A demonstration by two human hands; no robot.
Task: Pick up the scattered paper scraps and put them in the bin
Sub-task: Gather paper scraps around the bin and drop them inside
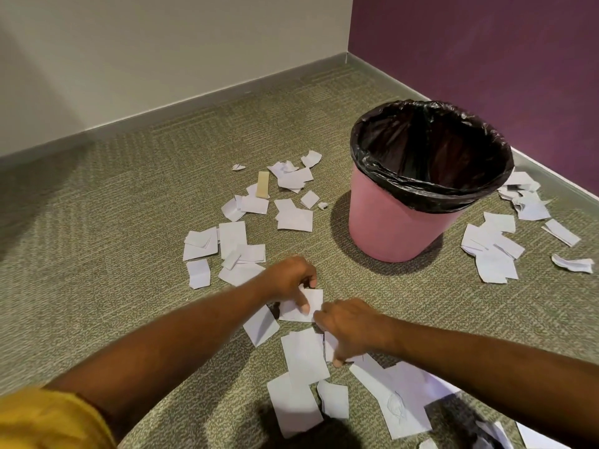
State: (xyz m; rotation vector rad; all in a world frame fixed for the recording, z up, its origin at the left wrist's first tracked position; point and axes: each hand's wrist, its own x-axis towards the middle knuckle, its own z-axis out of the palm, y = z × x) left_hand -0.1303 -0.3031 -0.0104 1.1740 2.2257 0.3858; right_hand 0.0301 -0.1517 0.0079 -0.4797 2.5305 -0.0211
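A pink bin (389, 228) lined with a black bag (431, 153) stands upright on the carpet at the right. White paper scraps lie all around it: a cluster to its left (291, 218), another to its right (492, 251), more near me (304, 354). My left hand (288, 277) presses down on a white scrap (312, 301) with thumb and fingers curled around its edge. My right hand (350, 328) rests on the scraps just below, fingers bent over a piece; whether it is lifted I cannot tell.
The bin sits near a room corner, with a cream wall (129, 59) behind and a purple wall (486, 43) at the right. A tan strip (262, 184) lies among the far scraps. Bare carpet (97, 254) stretches left.
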